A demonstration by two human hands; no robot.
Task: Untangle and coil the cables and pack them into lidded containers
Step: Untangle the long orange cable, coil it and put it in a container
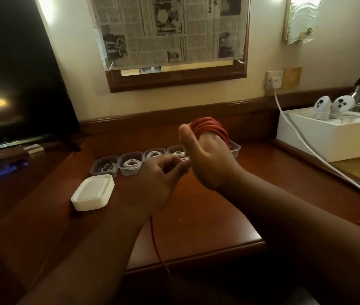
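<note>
R hand (207, 159) raised over desk (207, 216), palm twd camera, thumb up; red cable (210, 128) wound in loops round its fingers, fingers themselves hidden behind palm + coil. L hand (159, 179) lower, just beside R, fingertips curled, pinching cable's loose end; strand drops below L wrist, off desk edge. Exact pinch blurred. Behind hands: row of clear containers (130, 165) w/ coiled white cables; rightmost partly hidden. Stack of white lids (93, 192) at left.
</note>
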